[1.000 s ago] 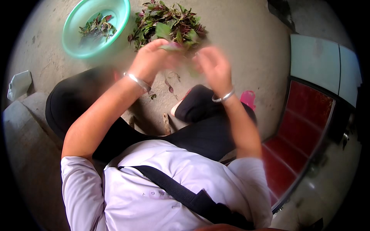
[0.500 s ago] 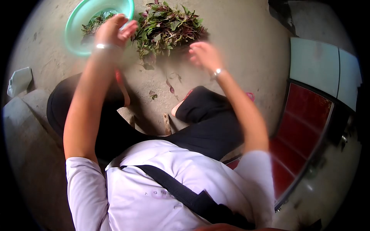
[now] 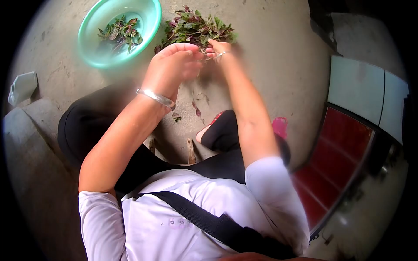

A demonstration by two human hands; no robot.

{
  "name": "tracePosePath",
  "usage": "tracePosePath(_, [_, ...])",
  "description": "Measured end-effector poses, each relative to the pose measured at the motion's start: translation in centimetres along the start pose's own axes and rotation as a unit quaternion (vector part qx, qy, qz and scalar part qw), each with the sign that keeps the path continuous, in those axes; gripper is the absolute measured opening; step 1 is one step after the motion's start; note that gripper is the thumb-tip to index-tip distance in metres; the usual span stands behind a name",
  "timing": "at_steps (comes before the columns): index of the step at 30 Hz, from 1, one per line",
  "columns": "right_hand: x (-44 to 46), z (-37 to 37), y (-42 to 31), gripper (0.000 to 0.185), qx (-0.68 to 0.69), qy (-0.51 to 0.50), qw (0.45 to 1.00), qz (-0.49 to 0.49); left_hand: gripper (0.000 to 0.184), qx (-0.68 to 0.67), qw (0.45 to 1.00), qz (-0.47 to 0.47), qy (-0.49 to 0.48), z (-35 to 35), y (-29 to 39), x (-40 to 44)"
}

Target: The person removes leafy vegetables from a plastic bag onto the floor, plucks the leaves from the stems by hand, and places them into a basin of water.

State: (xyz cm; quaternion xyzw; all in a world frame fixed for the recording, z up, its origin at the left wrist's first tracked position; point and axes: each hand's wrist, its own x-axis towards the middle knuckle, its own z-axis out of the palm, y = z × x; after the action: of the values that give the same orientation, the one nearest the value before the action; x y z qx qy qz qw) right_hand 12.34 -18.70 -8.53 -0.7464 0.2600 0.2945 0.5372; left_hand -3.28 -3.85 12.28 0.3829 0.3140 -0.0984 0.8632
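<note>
A heap of leafy green and purple stems point(image 3: 196, 27) lies on the floor at the top middle. At its near edge is my left hand point(image 3: 174, 63), fingers curled and slightly blurred; whatever they may hold is too small to tell. My right hand point(image 3: 219, 50) touches the near right side of the heap, its fingers closed on leafy stems. The two hands are close together. Left of the heap stands a pale green basin point(image 3: 89, 52) with a small bunch of leafy stems point(image 3: 122, 32) in it.
Loose leaf scraps point(image 3: 197, 108) lie on the concrete floor near my feet. A pink object point(image 3: 280, 127) is beside my right knee. On the right stands a unit with red tiles point(image 3: 344, 139) and pale panels point(image 3: 355, 82). A whitish container point(image 3: 22, 88) sits far left.
My left hand has moved right from above the basin to the heap's near edge. My right hand has moved up to the heap and closed on stems.
</note>
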Motion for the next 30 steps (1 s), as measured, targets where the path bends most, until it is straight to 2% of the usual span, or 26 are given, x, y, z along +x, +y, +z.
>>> tracePosePath(5, [-1.5, -0.9, 0.5, 0.011, 0.04, -0.02, 0.999, 0.014, 0.012, -0.007, 1.0, -0.006, -0.006, -0.1, -0.7, 0.2])
tracePosePath(9, [-2.8, -1.5, 0.6, 0.016, 0.081, -0.029, 0.996, 0.016, 0.012, -0.003, 1.0, -0.002, -0.005, 0.1, -1.1, 0.1])
tracePosePath(15, [-2.4, 0.0, -0.2, 0.038, 0.1, -0.067, 0.991, 0.06, 0.013, 0.028, 0.999, 0.007, -0.024, 0.9, -1.4, -0.9])
tracePosePath(21, [-1.4, 1.8, 0.3, 0.027, 0.125, -0.012, 0.989, 0.072, 0.012, 0.036, 0.999, -0.018, -0.001, 1.1, -1.3, -0.8])
tracePosePath(23, [-2.1, 1.2, 0.6, 0.018, 0.112, -0.018, 0.992, 0.048, 0.012, 0.029, 0.999, -0.018, -0.004, 1.0, -1.3, -0.7])
tracePosePath(30, [-9.1, -2.7, -0.6, 0.017, -0.011, -0.109, 0.992, -0.068, 0.012, 0.047, 0.999, -0.017, 0.008, 1.2, -1.5, -0.6])
